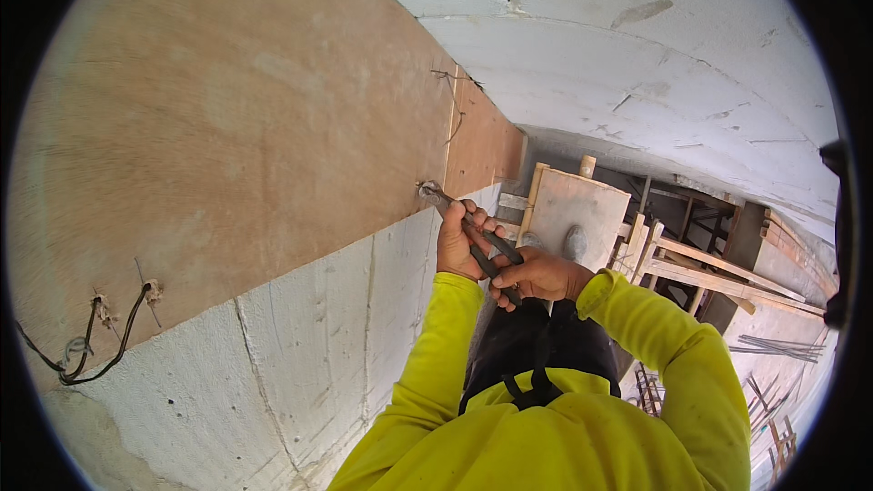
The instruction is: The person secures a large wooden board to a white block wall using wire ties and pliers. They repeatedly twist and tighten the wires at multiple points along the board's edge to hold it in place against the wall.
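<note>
Both my hands are closed on a pair of dark metal end-cutting pliers (438, 198). My left hand (460, 245) grips them nearer the jaws, and my right hand (544, 275) holds the handle ends. The jaws touch the lower edge area of a brown plywood panel (273, 109), at a small hole. Whether wire sits between the jaws is too small to tell. Lower left on the panel, bent black wires (127, 345) come out of two splintered holes. Thin twisted wire (455, 107) sticks out by the panel's far seam.
A grey concrete wall (309, 364) runs below the panel, and a pale concrete surface (618, 55) rises at the right. My shoes stand on a plywood platform (582, 205) with timber framing (727, 277) beside it. Steel rods (777, 348) lie lower down at the right.
</note>
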`<state>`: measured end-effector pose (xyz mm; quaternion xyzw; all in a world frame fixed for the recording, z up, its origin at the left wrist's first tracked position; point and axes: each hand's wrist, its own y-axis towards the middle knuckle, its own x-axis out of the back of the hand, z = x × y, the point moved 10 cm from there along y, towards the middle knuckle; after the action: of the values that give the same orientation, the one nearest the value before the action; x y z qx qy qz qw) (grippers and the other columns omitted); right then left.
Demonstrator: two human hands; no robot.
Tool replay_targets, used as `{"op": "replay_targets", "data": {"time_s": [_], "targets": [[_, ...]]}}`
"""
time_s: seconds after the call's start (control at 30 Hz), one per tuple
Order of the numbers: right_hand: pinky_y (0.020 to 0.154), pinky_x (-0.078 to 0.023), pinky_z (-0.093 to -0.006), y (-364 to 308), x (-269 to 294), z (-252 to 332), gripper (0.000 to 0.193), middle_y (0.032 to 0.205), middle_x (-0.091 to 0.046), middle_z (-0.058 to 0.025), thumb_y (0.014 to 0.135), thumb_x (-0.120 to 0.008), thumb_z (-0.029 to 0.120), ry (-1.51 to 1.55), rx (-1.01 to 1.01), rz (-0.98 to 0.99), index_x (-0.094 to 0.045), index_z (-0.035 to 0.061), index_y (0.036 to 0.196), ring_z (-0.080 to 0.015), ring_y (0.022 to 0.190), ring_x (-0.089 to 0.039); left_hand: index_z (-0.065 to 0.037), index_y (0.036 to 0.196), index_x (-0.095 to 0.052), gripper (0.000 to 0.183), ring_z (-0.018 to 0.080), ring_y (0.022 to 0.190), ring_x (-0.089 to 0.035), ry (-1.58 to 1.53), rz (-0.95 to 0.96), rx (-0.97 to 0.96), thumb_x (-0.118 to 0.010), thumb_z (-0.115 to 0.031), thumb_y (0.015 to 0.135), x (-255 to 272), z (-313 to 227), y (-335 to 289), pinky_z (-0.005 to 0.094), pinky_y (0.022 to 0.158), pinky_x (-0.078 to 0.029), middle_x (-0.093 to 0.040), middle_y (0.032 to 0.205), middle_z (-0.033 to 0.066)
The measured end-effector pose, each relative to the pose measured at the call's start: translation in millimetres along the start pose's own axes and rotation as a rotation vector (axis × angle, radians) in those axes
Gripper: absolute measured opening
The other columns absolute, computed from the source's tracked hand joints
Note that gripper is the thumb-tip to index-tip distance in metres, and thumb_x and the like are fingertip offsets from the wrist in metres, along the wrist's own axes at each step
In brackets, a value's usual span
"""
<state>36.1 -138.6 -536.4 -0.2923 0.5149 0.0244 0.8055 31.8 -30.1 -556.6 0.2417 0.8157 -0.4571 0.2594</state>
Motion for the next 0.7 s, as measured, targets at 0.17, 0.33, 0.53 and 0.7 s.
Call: {"op": "replay_targets", "data": {"time_s": [0.17, 0.33, 0.53, 0.7], "targets": [[0.066, -0.053, -0.0492, 0.8, 20.3, 34.7, 0.022, 0.082, -0.068, -0.0194, 0.087, -0.066, 0.011, -0.863, 0.198, -0.395, -0.059, -0.0027, 0.103, -0.0359, 0.077, -0.069, -0.01, 0.104, -0.062, 0.026, 0.0181, 0.082, -0.064, 0.035, -0.031, -0.177, -0.068, -0.033, 0.093, -3.7, -11.8, -0.1, 0.0361, 0.074, -0.055, -0.066, 0.085, 0.0039], [0.077, -0.053, -0.0536, -38.7, 22.6, 107.6, 0.041, 0.091, -0.063, -0.0259, 0.078, -0.071, 0.017, -1.63, 0.458, -0.74, -0.048, -0.0026, 0.106, -0.0462, 0.084, -0.066, -0.009, 0.104, -0.061, 0.035, 0.019, 0.083, -0.064, 0.182, -0.29, -0.425, -0.069, -0.041, 0.093, -15.6, -8.0, 5.2, 0.038, 0.08, -0.054, -0.066, 0.091, 0.006], [0.071, -0.049, -0.0447, -22.7, -0.1, 23.6, 0.045, 0.078, -0.063, -0.0197, 0.081, -0.073, 0.022, -0.68, 0.155, -0.198, -0.047, 0.0012, 0.11, -0.0395, 0.075, -0.063, -0.015, 0.092, -0.061, 0.044, 0.0118, 0.065, -0.054, -0.284, 0.371, 0.04, -0.071, -0.057, 0.087, -30.0, 6.3, -0.1, 0.035, 0.069, -0.051, -0.055, 0.072, -0.0059], [0.079, -0.052, -0.0457, -47.0, -4.8, 23.5, 0.04, 0.099, -0.059, -0.0234, 0.08, -0.064, 0.007, -1.268, 0.261, -0.491, -0.047, -0.0004, 0.115, -0.0442, 0.093, -0.061, -0.011, 0.119, -0.06, 0.041, 0.0198, 0.095, -0.067, 0.086, -0.035, -0.188, -0.061, -0.046, 0.098, 19.4, 20.0, -17.5, 0.0395, 0.086, -0.056, -0.069, 0.102, 0.005]]}}
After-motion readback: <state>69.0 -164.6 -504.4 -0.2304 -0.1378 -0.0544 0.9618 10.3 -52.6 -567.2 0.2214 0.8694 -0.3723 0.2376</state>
